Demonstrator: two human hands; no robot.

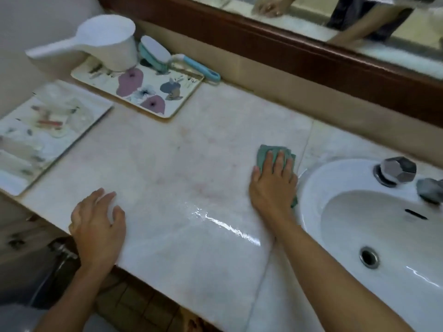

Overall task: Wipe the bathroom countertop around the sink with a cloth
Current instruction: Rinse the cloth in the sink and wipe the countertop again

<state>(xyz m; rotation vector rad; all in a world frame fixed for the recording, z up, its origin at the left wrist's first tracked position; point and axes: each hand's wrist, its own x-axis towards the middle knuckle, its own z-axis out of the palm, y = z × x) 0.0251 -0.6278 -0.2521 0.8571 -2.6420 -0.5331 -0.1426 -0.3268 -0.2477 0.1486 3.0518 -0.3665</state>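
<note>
The right hand (272, 185) is pressing the green cloth (265, 152) flat on the desk (191, 159), fingers straight, just beside the sink (311, 188) rim. The left hand (96, 221) is resting near the desk's front edge, fingers loosely curled, holding nothing. Toward the back left corner, a white scoop (112, 41) and brush (155, 50) are sitting on the flowered tray (157, 88); the nearer tray (14, 185) is holding blurred items, possibly toiletries.

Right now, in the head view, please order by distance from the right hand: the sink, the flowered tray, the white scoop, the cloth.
1. Green cloth, under the right hand.
2. Sink, just to its right.
3. Flowered tray, back left.
4. White scoop, at the tray's far corner.
</note>
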